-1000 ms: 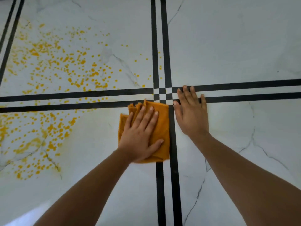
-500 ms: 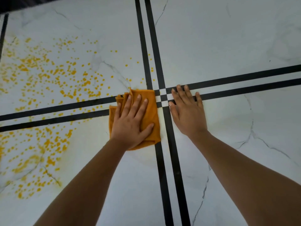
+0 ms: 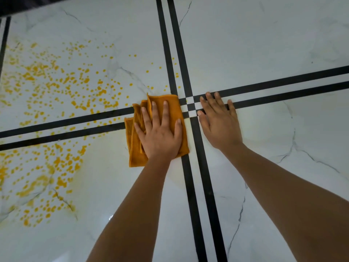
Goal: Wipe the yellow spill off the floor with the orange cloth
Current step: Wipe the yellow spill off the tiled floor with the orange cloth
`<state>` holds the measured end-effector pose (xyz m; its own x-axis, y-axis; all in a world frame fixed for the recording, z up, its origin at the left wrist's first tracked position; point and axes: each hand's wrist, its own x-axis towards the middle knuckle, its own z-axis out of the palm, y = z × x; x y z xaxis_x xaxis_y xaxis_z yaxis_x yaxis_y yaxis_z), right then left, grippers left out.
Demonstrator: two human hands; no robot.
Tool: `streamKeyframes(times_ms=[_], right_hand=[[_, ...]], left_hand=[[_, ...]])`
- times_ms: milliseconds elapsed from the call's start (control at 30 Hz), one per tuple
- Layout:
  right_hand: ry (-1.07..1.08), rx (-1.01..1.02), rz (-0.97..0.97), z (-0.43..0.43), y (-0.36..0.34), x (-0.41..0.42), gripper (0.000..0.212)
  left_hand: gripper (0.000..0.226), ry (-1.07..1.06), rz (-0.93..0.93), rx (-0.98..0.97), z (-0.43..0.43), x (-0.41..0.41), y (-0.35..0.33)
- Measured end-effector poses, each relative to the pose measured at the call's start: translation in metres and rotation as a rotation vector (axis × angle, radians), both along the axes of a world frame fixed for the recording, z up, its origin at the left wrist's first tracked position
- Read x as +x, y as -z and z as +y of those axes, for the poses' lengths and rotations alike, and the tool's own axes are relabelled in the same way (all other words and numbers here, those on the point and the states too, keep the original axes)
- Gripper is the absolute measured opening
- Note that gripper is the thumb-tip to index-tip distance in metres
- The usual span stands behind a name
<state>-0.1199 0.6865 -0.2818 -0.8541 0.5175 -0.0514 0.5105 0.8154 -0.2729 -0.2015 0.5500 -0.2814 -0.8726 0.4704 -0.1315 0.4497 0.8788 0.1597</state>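
pressing down on the orange cloth [image 3: 136, 152] with the left hand [image 3: 160, 133]: palm flat, four fingers straight and slightly fanned, thumb laid along the cloth's right edge. not gripping, only bearing on it. leaning on the right hand [image 3: 219, 123] just beside it, palm flat on the bare floor [image 3: 264, 44], fingers straight and close together, fingertips over the crossing of the black stripes [image 3: 283, 80], holding nothing. both forearms bare, reaching forward from the bottom edge.

cloth lying just left of the vertical pair of stripes and across both horizontal ones, top edge past the upper stripe. yellow spill [image 3: 56, 86] scattered to the left, nearest drops just beside the cloth's left edge, a few above it.

against a second ago: cloth and left hand shifted forward, from below the horizontal stripes to over them. thumb, then splayed out low on the right, now drawn up alongside the fingers. right hand kept at the same crossing.

cloth soft and napped, folded in several layers, stepped edges showing at upper left, with a hemmed border. floor of glossy white tile with thin grey veins like marble, a glare patch near the bottom. spill made of many small round and oblong drops, thicker toward the far left, smeared pale yellow in places.
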Motion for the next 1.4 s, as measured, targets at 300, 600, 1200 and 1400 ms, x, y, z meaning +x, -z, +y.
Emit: streamKeyframes(times_ms=[300, 600, 1200, 1400], right_hand=[[-0.004, -0.002, -0.001, 0.000, -0.005, 0.000, 0.068], [0.026, 0.047, -0.060, 0.069, -0.013, -0.089, 0.056], [0.035, 0.118, -0.133, 0.074, 0.000, -0.094, 0.061], [0.045, 0.113, -0.113, 0.074, 0.001, -0.094, 0.061]], left_hand=[[0.060, 0.226, 0.011, -0.016, 0.004, -0.022, -0.002], [0.062, 0.470, 0.071, -0.063, 0.016, -0.070, 0.000], [0.074, 0.389, 0.042, -0.051, 0.065, -0.141, -0.004], [0.076, 0.249, 0.041, -0.059, 0.071, -0.130, -0.004]])
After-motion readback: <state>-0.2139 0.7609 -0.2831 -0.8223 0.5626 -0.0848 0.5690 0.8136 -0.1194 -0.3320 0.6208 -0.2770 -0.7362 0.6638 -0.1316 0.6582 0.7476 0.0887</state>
